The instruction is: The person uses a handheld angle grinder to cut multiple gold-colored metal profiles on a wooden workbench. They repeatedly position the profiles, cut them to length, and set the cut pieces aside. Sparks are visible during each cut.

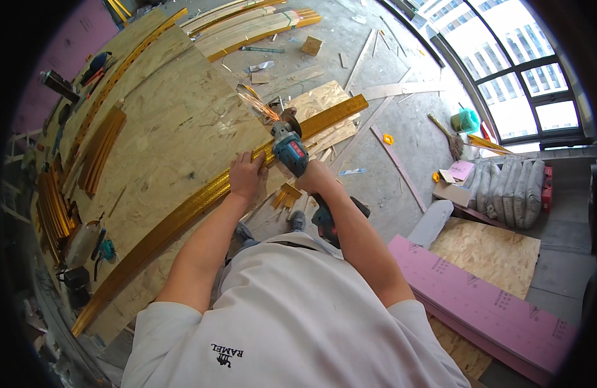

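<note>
Your right hand (316, 178) is wrapped around the angle grinder (290, 155), its disc at the gold metal profile (196, 205) and sparks (260, 107) streaming off forward and to your left. Your left hand (247, 176) rests on the profile just beside the grinder; you can't tell here whether its fingers close around it. The profile lies along the OSB sheet (162, 129), its far end past the sheet's right edge.

The big tan tabletop (175, 123) is at ten o'clock. A long gold strip (182, 218) lies on it, poking past its edge toward one o'clock. Brown strips (103, 152) and shiny gold strips (54, 213) lie near nine o'clock.
</note>
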Motion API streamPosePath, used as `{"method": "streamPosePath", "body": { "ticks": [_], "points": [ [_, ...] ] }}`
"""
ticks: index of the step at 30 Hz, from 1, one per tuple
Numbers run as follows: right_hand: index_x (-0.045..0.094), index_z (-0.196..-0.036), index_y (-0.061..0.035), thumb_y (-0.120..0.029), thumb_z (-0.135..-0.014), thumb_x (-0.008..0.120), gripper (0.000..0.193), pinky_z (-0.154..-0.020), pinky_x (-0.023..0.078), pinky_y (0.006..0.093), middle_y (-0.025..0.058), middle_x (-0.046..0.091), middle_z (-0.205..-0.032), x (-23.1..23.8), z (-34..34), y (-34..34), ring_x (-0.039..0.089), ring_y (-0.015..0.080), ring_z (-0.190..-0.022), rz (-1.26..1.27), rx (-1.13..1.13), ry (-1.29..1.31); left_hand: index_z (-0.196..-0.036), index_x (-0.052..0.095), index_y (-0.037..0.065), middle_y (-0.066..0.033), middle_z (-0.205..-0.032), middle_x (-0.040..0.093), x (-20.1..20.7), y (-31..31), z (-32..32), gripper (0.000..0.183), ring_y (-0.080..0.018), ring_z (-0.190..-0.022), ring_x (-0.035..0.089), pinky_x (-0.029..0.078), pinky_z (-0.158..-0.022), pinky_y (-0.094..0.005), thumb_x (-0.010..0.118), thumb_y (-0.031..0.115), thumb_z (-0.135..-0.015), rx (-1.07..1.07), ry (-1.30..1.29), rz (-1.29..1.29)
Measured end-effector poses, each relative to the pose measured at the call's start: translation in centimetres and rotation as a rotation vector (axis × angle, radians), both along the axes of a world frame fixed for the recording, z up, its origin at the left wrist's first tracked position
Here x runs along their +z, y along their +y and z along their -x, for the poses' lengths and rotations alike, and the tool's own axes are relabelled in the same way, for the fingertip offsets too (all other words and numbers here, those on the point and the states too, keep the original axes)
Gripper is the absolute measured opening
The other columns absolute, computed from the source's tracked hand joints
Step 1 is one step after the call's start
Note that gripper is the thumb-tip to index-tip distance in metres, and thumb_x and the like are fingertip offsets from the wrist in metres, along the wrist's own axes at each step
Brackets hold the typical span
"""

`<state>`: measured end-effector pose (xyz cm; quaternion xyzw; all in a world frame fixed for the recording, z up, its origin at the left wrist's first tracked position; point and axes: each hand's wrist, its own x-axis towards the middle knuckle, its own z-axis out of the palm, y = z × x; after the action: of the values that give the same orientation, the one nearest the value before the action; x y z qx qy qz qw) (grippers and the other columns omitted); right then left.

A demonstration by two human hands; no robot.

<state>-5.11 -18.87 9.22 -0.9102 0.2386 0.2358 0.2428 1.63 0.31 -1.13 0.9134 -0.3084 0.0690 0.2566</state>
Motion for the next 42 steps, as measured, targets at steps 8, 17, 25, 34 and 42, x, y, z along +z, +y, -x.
{"method": "streamPosePath", "body": {
  "ticks": [8, 17, 25, 34, 42],
  "points": [
    [0.065, -0.086, 0.0106, -0.015, -0.069, 0.074, 0.032, -0.052, 0.055, 0.0354, 0.0156, 0.068, -0.072, 0.8, -1.8, -0.2, 0.068, 0.0225, -0.056, -0.042, -0.012, 0.087, -0.118, 0.065, 0.016, -0.0122, -0.108, 0.06, 0.3, 0.0, 0.2, 0.042, -0.0304, -0.105, 0.056, 0.046, -0.088, -0.0445, 0.071, 0.02, -0.076, -0.008, -0.002, 0.029],
    [0.067, -0.088, 0.0092, -0.019, -0.067, 0.074, 0.036, -0.056, 0.056, 0.0367, 0.0167, 0.068, -0.073, 3.0, -2.8, 0.0, 0.068, 0.0243, -0.059, -0.029, 0.061, 0.042, -0.119, 0.063, 0.014, -0.0134, -0.111, 0.059, 0.6, 0.3, 0.4, 0.045, -0.0305, -0.107, 0.055, 0.046, -0.089, -0.0452, 0.073, 0.019, -0.076, -0.005, 0.023, 0.024],
    [0.067, -0.087, 0.0061, -0.021, -0.067, 0.072, 0.035, -0.058, 0.056, 0.0358, 0.0168, 0.068, -0.068, 5.4, -1.5, -2.9, 0.07, 0.0238, -0.059, -0.042, -0.303, -0.356, -0.12, 0.066, 0.016, -0.0126, -0.116, 0.059, 1.1, 0.0, 0.4, 0.045, -0.0308, -0.11, 0.055, 0.044, -0.093, -0.0436, 0.075, 0.02, -0.076, 0.029, 0.071, -0.022],
    [0.064, -0.08, 0.0021, -0.017, -0.068, 0.071, 0.024, -0.051, 0.051, 0.0346, 0.0114, 0.064, -0.063, -0.6, 12.2, -12.8, 0.065, 0.022, -0.052, -0.053, -0.666, -0.416, -0.118, 0.065, 0.015, -0.0108, -0.116, 0.059, 2.3, -0.8, 0.4, 0.047, -0.0303, -0.112, 0.054, 0.044, -0.095, -0.0427, 0.079, 0.023, -0.074, 0.022, 0.023, -0.163],
    [0.065, -0.079, 0.0059, -0.016, -0.064, 0.071, 0.027, -0.053, 0.052, 0.0393, 0.0165, 0.064, -0.066, -11.2, 28.8, -15.9, 0.068, 0.0272, -0.057, -0.145, -0.912, -0.086, -0.108, 0.062, 0.012, -0.0109, -0.105, 0.058, 3.5, -1.7, -1.9, 0.049, -0.0313, -0.104, 0.059, 0.051, -0.084, -0.0415, 0.083, 0.03, -0.068, -0.081, 0.16, -0.355]
  ]
}}
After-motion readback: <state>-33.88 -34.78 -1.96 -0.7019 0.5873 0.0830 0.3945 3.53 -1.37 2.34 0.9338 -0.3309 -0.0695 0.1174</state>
